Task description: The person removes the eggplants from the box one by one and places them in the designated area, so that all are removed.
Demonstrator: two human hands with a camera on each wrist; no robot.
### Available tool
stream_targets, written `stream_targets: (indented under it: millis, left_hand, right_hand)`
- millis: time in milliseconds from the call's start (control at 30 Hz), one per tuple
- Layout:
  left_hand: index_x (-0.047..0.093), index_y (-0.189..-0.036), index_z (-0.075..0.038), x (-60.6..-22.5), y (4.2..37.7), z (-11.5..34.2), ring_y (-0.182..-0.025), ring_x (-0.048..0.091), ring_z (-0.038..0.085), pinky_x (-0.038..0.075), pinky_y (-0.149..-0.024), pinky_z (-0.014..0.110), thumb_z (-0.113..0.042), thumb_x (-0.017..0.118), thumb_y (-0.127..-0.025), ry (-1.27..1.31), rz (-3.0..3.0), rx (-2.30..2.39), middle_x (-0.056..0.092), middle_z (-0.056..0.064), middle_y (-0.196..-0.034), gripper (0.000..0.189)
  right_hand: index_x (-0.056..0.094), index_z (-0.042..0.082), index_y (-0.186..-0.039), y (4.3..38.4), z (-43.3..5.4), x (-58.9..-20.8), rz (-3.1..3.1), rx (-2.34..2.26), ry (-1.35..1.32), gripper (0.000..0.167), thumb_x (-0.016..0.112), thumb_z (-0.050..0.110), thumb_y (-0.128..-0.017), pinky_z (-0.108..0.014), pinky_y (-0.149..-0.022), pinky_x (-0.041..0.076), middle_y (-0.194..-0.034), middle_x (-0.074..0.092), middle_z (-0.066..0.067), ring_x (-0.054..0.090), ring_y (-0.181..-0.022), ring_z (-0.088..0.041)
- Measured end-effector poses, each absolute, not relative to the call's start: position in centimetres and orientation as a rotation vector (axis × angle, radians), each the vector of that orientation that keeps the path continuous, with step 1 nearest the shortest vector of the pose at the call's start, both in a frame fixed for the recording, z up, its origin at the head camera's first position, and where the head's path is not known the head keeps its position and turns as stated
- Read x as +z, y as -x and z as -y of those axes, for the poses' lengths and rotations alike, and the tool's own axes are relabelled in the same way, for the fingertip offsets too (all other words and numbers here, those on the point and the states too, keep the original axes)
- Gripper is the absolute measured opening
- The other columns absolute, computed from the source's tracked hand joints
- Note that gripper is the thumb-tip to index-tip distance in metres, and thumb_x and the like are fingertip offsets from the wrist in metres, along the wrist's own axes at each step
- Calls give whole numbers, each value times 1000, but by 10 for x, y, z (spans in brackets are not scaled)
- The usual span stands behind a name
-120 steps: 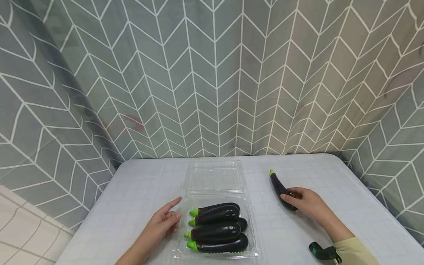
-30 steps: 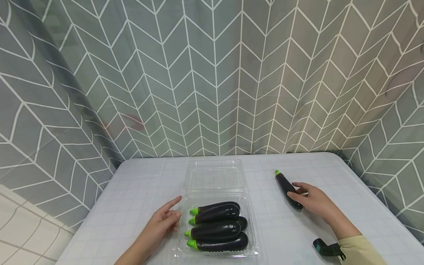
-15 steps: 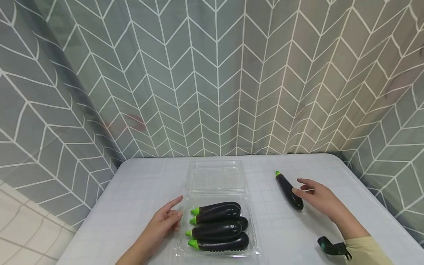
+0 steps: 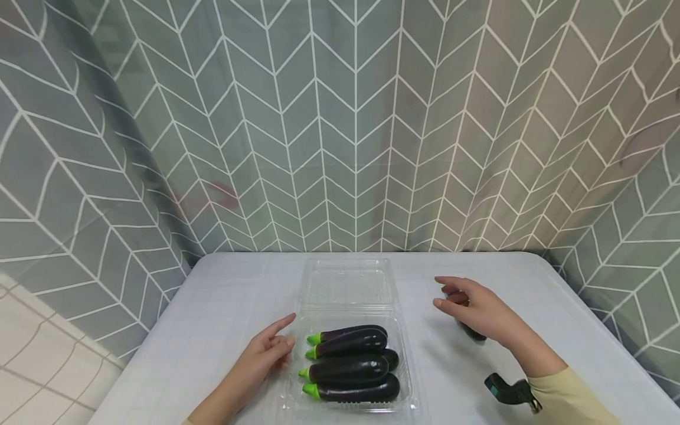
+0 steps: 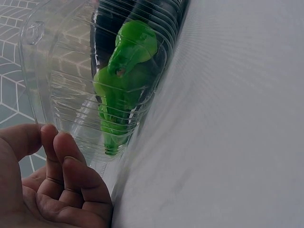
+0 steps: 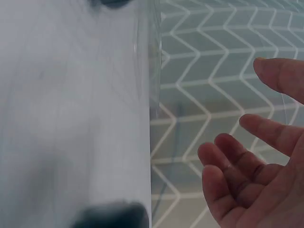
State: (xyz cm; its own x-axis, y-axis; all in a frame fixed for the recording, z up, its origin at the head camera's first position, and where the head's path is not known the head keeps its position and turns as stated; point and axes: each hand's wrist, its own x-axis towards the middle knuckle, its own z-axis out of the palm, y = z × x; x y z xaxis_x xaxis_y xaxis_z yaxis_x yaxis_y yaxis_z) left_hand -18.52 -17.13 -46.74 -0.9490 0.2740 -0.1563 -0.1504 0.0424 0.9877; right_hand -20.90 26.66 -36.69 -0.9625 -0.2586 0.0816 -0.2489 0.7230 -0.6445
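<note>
A clear plastic clamshell container (image 4: 406, 360) lies on the table with its lid folded back. Several dark purple eggplants (image 4: 347, 370) with green stems lie side by side inside. Beside the container's left edge is my left hand (image 4: 260, 360), index finger extended and the others loosely curled; its thumb reaches the rim in the left wrist view. To the right, another eggplant (image 4: 475, 333) lies on the table, mostly hidden under my right hand (image 4: 478, 310). That hand hovers with fingers parted, and in the right wrist view (image 6: 256, 175) it holds nothing.
A white, faintly checked cloth covers the table (image 4: 234, 289). The transparent lid (image 4: 347, 283) lies towards the back edge. A patterned grey curtain (image 4: 356, 147) hangs behind. A black device (image 4: 510, 389) is strapped at the right wrist.
Earlier my right hand held the loose eggplant and shifted it slightly right. It has let go, drawn back, then moved left over the eggplant. The left hand has stayed put.
</note>
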Motion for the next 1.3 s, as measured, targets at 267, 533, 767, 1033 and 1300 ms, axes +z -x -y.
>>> stream_targets:
  millis: [267,533,767,1033,1300]
  left_hand:
    - [32,-154,-9,-468,185,171,-72,55,15,51,-70,29,-21,62,-99,-145,-2015,1996,57,5,-81,63]
    - [33,-154,-10,-467,184,172,-73,55,16,51,-70,29,-21,62,-99,-117,-2014,1988,57,5,-82,63]
    - [32,-154,-9,-467,184,171,-73,55,15,51,-70,29,-20,62,-99,-118,-1997,1992,57,5,-81,64]
    - [31,-154,-8,-465,185,170,-73,54,15,51,-70,28,-19,61,-99,-121,-1996,1998,57,4,-81,63]
    - [33,-153,-10,-464,183,169,-74,55,16,50,-70,29,-20,62,-99,-99,-2010,1989,57,6,-83,63]
  right_hand:
    - [55,11,-140,216,-232,-370,-2776,-1151,618,57,68,42,-94,-39,-84,51,-127,59,-11,61,-107,-23]
    - [59,13,-135,220,-198,-376,-2664,-1048,896,49,66,41,-95,-38,-85,53,-126,59,-9,62,-103,-22]
    - [62,13,-133,219,-176,-378,-2543,-997,968,47,66,41,-95,-31,-82,52,-125,59,-3,62,-105,-22]
    - [65,16,-129,222,-160,-377,-2455,-953,1002,42,68,38,-94,-30,-83,51,-123,62,-1,61,-104,-19]
    - [68,23,-126,226,-151,-382,-2474,-843,1021,38,67,42,-93,-32,-84,49,-117,63,3,59,-100,-10]
